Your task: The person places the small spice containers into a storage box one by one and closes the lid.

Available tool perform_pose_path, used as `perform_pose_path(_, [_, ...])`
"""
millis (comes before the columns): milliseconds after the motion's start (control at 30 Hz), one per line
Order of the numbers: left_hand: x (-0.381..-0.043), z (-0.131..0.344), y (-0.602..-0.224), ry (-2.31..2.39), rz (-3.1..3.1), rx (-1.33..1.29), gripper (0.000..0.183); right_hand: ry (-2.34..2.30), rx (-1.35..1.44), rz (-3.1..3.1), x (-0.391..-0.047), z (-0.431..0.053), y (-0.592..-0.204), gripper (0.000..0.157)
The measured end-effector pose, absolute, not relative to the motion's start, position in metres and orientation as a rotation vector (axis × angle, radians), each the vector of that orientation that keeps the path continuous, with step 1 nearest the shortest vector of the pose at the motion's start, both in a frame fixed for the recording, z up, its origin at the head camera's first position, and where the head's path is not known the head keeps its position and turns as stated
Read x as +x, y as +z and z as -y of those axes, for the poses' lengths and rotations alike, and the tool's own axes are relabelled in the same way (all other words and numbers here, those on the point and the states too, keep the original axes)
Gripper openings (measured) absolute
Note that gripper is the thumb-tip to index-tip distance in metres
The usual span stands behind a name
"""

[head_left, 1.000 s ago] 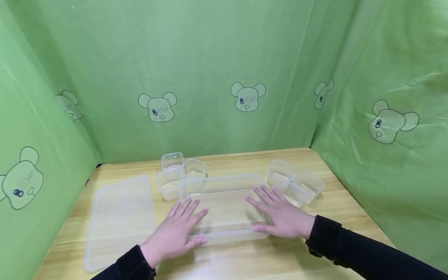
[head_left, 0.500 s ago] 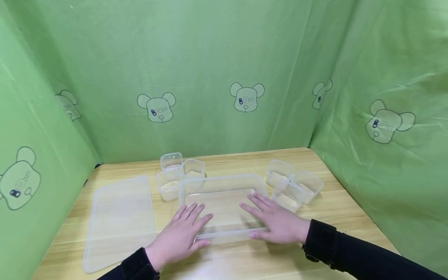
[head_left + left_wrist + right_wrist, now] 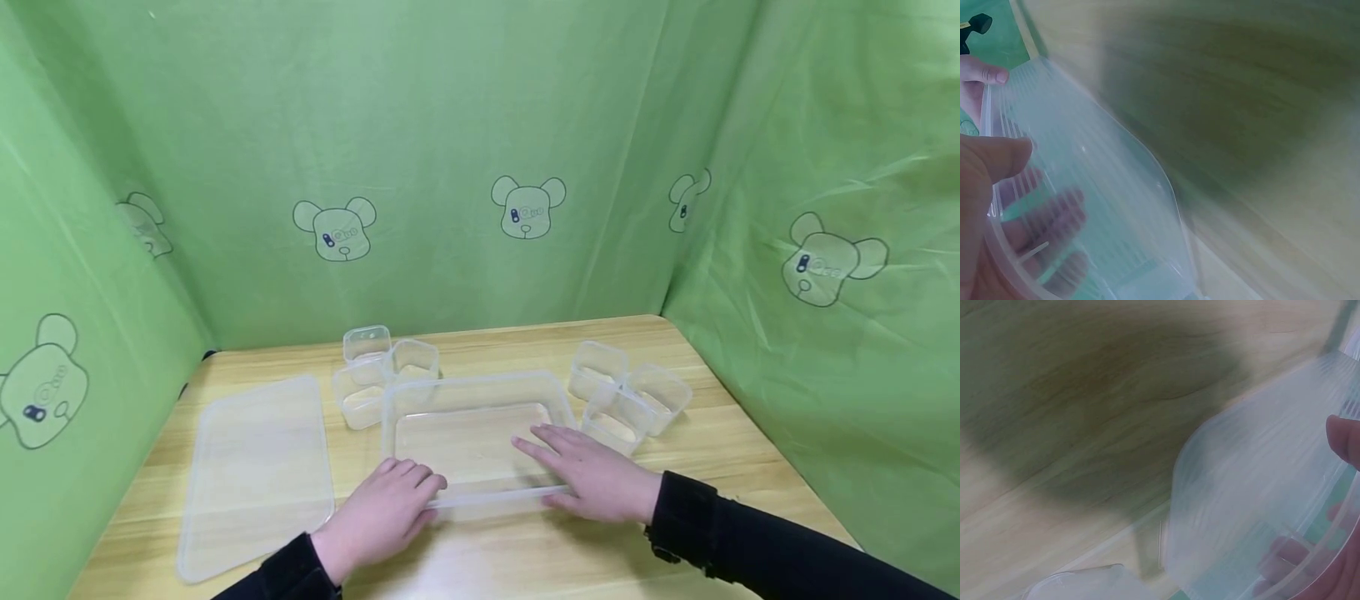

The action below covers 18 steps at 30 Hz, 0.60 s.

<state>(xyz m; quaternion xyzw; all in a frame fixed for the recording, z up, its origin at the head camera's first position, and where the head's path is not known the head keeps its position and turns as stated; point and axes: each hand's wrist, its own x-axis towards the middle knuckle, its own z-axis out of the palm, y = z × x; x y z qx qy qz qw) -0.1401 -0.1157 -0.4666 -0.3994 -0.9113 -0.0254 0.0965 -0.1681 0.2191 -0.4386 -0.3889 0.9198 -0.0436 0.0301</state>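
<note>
Quite see-through, 1 colourless, open-topped, rectangular plastic tub (image 3: 472, 450), round-cornered.

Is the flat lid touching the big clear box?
Apart. The head view shows a strip of bare table between the flat lid and the big clear box.
</note>
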Motion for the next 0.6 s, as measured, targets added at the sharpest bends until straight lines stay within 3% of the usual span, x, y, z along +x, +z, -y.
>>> perform_pose_path(167, [-0.1399,0.1163,-0.4678,-0.076,2.696,-1.207,0.020,-0.134,-1.186,-2.837,-0.1696,-0.2186,-0.4391,0.077])
perform_pose_path(367, [-0.1391,0.1173,-0.4697,-0.041,2.667,-1.224,0.020,-0.142,-1.181,-2.847,-0.1717,-0.2181,-0.4407,0.076])
perform_pose_path(600, [-0.1381,0.1172,-0.4699,-0.019,2.653,-1.235,0.015,-0.104,-1.234,-2.862,-0.1737,-0.2192,-0.4420,0.053])
